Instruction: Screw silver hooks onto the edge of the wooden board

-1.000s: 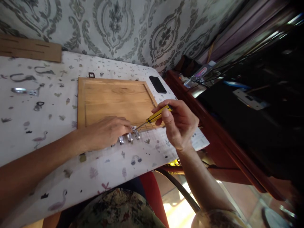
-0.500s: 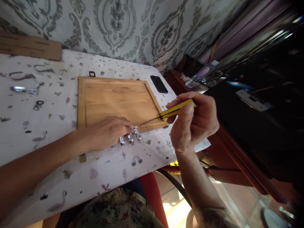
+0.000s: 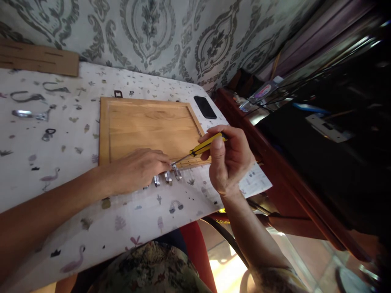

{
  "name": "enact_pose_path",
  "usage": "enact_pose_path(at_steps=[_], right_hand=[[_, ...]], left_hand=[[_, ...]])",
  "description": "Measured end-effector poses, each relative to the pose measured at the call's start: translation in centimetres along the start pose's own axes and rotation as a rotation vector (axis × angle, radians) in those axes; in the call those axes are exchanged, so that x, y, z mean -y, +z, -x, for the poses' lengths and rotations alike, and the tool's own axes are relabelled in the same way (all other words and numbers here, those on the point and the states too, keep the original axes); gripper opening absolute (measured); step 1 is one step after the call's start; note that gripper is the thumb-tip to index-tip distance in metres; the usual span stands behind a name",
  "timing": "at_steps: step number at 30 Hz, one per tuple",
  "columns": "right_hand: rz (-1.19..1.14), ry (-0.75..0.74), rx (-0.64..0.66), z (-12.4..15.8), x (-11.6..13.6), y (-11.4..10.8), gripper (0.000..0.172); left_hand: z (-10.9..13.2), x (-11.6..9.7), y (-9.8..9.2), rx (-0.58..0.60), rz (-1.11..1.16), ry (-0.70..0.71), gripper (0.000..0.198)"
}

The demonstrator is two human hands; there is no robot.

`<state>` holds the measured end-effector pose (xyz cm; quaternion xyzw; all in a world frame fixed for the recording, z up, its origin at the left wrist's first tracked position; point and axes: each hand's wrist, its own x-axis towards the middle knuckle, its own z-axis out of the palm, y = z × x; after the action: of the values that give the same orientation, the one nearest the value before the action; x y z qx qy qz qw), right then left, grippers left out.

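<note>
My right hand (image 3: 233, 158) is closed around the yellow-and-black handle of a screwdriver (image 3: 204, 147). The screwdriver slants down to the left, its tip at a shiny metal hook (image 3: 176, 171) on the near edge of a framed wooden board (image 3: 149, 130). My left hand (image 3: 142, 169) lies over that edge, its fingertips closed on the plate of the same hook. Beside it, other metal hooks (image 3: 168, 176) stick out toward me in a row, partly covered by my left hand. Whether a screw sits under the tip is too small to tell.
Loose metal hooks (image 3: 29, 115) and curved dark-looking pieces (image 3: 27, 97) lie on the patterned tablecloth (image 3: 73, 171) at left. Cardboard (image 3: 61, 63) rests at the back left. A black phone (image 3: 205, 107) is beyond the board, and a clear bottle (image 3: 259, 95) stands farther right.
My right hand has moved left and slightly down with the screwdriver, bringing its tip onto the metal hook. My left hand and the board have stayed in place.
</note>
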<state>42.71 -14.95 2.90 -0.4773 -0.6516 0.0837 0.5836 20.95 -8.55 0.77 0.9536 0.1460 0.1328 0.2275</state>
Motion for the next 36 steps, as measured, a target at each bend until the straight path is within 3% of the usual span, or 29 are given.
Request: enact_pose_path(at_steps=[11, 17, 26, 30, 36], right_hand=[[0.088, -0.074, 0.053, 0.3, 0.1, -0.4, 0.012], [0.115, -0.059, 0.081, -0.3, 0.6, -0.4, 0.005], [-0.15, 0.023, 0.337, -1.6, 0.5, -1.7, 0.034], [-0.2, 0.078, 0.314, -2.1, 0.2, -2.0, 0.031], [-0.27, 0.137, 0.2, -1.8, 0.2, -0.6, 0.03]], left_hand=[[0.2, 0.7, 0.4, 0.0, -0.004, 0.011, 0.035], [0.2, 0.8, 0.4, 0.016, -0.041, 0.019, 0.044], [0.2, 0.3, 0.1, 0.002, -0.047, 0.022, 0.043], [0.1, 0.6, 0.5, -0.019, -0.02, 0.024, 0.044], [0.0, 0.5, 0.5, -0.032, 0.009, 0.035, 0.037]])
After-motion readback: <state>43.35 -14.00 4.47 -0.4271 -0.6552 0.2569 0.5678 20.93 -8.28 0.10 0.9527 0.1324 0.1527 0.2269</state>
